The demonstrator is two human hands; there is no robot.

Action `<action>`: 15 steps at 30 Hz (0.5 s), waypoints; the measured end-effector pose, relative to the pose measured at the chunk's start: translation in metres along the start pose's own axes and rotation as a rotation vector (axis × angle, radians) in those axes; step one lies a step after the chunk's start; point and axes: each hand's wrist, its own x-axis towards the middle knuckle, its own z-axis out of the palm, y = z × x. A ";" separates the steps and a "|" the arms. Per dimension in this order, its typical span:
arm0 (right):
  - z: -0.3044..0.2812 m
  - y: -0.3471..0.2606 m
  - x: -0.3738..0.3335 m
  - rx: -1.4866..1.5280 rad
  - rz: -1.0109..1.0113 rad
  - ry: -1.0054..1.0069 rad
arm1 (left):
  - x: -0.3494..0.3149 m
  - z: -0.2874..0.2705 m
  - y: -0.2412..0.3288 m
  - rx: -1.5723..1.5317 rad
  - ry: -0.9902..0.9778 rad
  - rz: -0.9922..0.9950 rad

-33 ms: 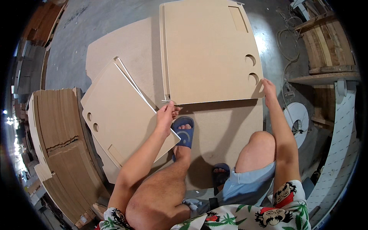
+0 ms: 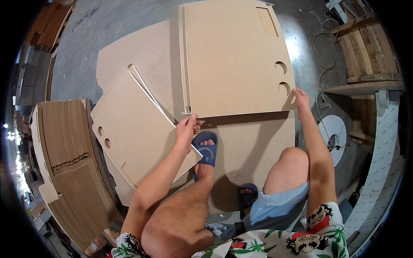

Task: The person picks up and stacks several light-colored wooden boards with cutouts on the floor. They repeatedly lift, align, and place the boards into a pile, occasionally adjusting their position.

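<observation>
A large tan board panel (image 2: 232, 60) is held raised over a flat brown sheet on the floor. It has two round cutouts near its right edge, a rectangular recess at the upper right and a grooved strip along its left side. At the panel's near left corner, my left hand (image 2: 186, 131) is closed, thumb and fingers pinching the edge. A small white sliver (image 2: 186, 113) sticks out beside those fingertips. My right hand (image 2: 302, 101) grips the near right edge, its fingers partly hidden behind the board. A similar tan panel (image 2: 137, 124) with white edges lies tilted beneath my left forearm.
The brown sheet (image 2: 129, 47) lies under my sandalled feet. Stacked cardboard (image 2: 69, 142) stands at the left. On the right are a white disc-shaped thing (image 2: 340, 129), a loose hose (image 2: 316, 47), wooden crating (image 2: 365, 51) and a long white-wrapped board (image 2: 378, 172).
</observation>
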 end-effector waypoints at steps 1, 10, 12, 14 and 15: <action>0.001 -0.001 -0.001 -0.003 0.002 -0.010 | 0.000 -0.001 -0.001 0.011 0.009 0.003; -0.003 0.004 0.004 -0.010 0.086 -0.034 | 0.000 -0.004 0.000 0.070 0.020 0.025; -0.010 0.014 0.013 -0.051 0.059 -0.025 | -0.001 -0.001 0.002 0.075 0.011 0.023; -0.010 0.015 0.018 -0.062 0.041 -0.024 | 0.001 0.000 0.001 0.068 0.003 0.022; -0.012 0.016 0.019 -0.054 0.040 -0.021 | 0.002 0.000 0.000 0.064 -0.001 0.022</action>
